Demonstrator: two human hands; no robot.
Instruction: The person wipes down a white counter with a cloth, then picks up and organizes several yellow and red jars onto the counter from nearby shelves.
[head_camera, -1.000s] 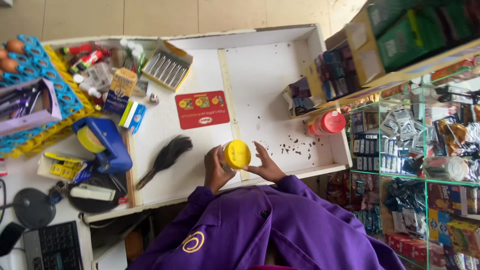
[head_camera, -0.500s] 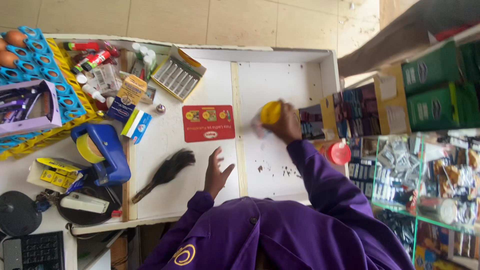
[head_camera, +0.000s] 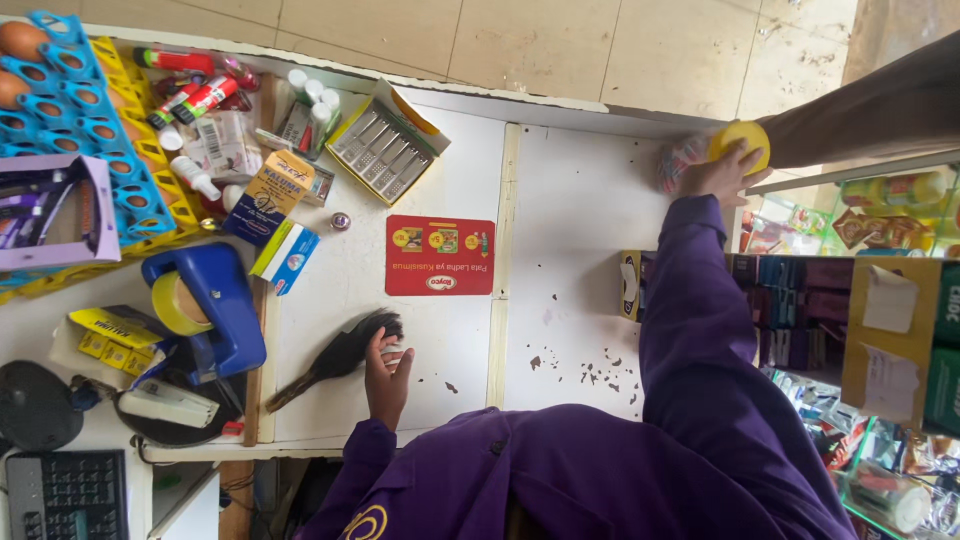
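Yellow lid (head_camera: 741, 140) of a small jar is sitting under the right hand (head_camera: 722, 172) at the far right edge of the white tabletop (head_camera: 580, 220), well beyond the red card (head_camera: 440, 256); right grip is closing over the lid from above, fingers curling on its rim, and the jar body below is mostly hiding so I cannot tell how it is standing. Right arm is stretching fully away from the body. Left hand (head_camera: 388, 372) is resting near the body, just nearer than the red card, fingers loosely spread and holding nothing, fingertips touching the bristle end of a black brush (head_camera: 338, 358). Brush long axis is running diagonally, handle pointing toward the blue tape dispenser (head_camera: 205, 310) left of the card. Dark crumbs (head_camera: 600, 372) are lying right of the card
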